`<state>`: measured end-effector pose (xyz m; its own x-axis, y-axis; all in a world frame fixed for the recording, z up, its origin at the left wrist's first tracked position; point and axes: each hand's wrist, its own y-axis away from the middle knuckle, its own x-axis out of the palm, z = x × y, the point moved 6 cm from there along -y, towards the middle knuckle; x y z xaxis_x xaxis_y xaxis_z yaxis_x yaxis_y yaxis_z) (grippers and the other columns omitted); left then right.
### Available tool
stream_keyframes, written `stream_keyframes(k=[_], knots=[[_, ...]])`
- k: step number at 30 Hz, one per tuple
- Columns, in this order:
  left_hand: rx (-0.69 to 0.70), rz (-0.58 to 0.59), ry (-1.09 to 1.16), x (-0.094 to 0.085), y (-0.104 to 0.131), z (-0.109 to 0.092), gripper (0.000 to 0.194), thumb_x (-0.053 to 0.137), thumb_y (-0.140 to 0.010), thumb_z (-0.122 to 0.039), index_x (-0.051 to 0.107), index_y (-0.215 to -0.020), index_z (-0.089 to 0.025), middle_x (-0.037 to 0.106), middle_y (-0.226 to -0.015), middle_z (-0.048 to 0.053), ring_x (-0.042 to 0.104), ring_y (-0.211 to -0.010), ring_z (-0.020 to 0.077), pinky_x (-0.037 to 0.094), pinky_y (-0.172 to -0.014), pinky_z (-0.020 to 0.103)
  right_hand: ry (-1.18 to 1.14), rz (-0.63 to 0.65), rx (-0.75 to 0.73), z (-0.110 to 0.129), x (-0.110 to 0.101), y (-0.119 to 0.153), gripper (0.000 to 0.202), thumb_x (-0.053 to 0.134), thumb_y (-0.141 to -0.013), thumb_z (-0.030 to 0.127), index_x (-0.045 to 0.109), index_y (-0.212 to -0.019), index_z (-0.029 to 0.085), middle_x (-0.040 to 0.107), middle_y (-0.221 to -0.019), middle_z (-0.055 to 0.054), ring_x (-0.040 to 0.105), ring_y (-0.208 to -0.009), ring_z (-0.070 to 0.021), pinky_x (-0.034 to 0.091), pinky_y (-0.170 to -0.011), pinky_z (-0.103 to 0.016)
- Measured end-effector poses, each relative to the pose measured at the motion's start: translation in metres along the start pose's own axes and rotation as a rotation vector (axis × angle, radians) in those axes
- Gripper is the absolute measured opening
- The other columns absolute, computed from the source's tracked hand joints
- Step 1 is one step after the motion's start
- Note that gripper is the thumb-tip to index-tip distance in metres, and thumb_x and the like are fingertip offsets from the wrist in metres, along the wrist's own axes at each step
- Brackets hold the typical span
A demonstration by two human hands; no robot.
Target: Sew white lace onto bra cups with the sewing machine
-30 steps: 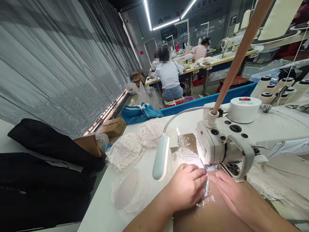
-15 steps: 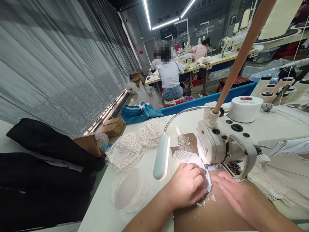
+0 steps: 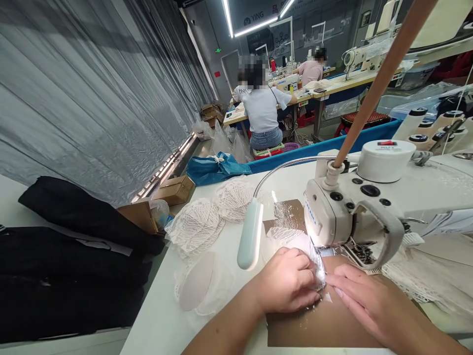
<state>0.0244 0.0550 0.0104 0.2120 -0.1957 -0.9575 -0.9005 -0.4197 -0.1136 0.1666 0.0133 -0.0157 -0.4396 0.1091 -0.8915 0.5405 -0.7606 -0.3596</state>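
My left hand [image 3: 290, 281] is closed, its fingers bent over the edge of a white lace bra cup [image 3: 290, 239] under the sewing machine head [image 3: 325, 212]. The cup's lace edge runs up from those fingers toward the needle area, which the machine partly hides. My right hand [image 3: 360, 293] lies with fingers stretched out on the brown plate [image 3: 295, 333], its fingertips touching or very near the lace edge. A small white scrap [image 3: 328, 297] rests between the two hands.
Stacked lace cups [image 3: 195, 227] and a single cup [image 3: 195, 283] lie on the white table to the left. A pale green lamp [image 3: 248, 236] hangs over it on a bendy neck. Lace fabric [image 3: 424, 276] sits at right. Thread cones [image 3: 410, 123] stand behind; a person [image 3: 263, 111] sits farther off.
The view has shifted slightly. My right fingertips have drawn a little nearer to me along the lace edge. My left hand keeps its grip on the lace cup, almost in place.
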Motion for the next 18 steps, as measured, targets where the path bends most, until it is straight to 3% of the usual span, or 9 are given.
stream_keyframes(k=[3,7,10,14,18], knots=[[-0.015,0.003,0.002,0.0,0.0,0.0,0.026,0.062,-0.086,-0.044,0.062,-0.086,-0.017,0.063,-0.095,0.005,0.057,-0.091,0.0196,0.043,-0.08,0.033,0.082,-0.057,0.029,0.0,-0.006,-0.003,0.033,0.037,-0.091,0.014,0.064,-0.109,0.02,0.072,-0.09,-0.007,0.068,-0.07,-0.0193,0.052,-0.059,-0.029],[-0.049,-0.049,0.024,0.001,-0.001,-0.003,0.015,0.049,-0.094,-0.025,0.061,-0.088,-0.017,0.064,-0.09,0.006,0.059,-0.089,0.0182,0.043,-0.081,0.031,0.133,-0.086,0.046,0.002,-0.006,-0.007,0.03,0.036,-0.094,0.019,0.064,-0.106,0.021,0.074,-0.092,-0.007,0.069,-0.066,-0.019,0.053,-0.059,-0.03],[-0.076,-0.079,0.082,0.001,-0.003,-0.004,0.011,0.049,-0.092,-0.021,0.059,-0.09,-0.017,0.066,-0.092,0.005,0.059,-0.091,0.018,0.044,-0.082,0.03,0.19,-0.16,0.041,0.004,-0.005,-0.01,0.029,0.037,-0.096,0.023,0.064,-0.109,0.021,0.073,-0.083,-0.006,0.068,-0.062,-0.0179,0.051,-0.056,-0.027],[-0.099,-0.062,0.159,-0.005,-0.002,-0.004,0.01,0.051,-0.091,-0.024,0.058,-0.092,-0.017,0.067,-0.095,0.004,0.059,-0.095,0.0191,0.045,-0.087,0.031,0.175,-0.159,0.033,0.008,-0.006,-0.016,0.033,0.034,-0.097,0.02,0.062,-0.08,0.022,0.062,-0.062,0.0,0.062,-0.052,-0.0136,0.043,-0.05,-0.024],[-0.057,0.027,0.183,-0.012,0.003,-0.004,0.034,0.068,-0.071,-0.022,0.059,-0.103,-0.019,0.065,-0.115,0.005,0.056,-0.106,0.0235,0.045,-0.093,0.034,0.13,-0.111,0.003,0.007,-0.007,-0.015,0.034,0.033,-0.096,0.014,0.06,-0.076,0.022,0.062,-0.069,0.0,0.059,-0.053,-0.0125,0.037,-0.049,-0.025]])
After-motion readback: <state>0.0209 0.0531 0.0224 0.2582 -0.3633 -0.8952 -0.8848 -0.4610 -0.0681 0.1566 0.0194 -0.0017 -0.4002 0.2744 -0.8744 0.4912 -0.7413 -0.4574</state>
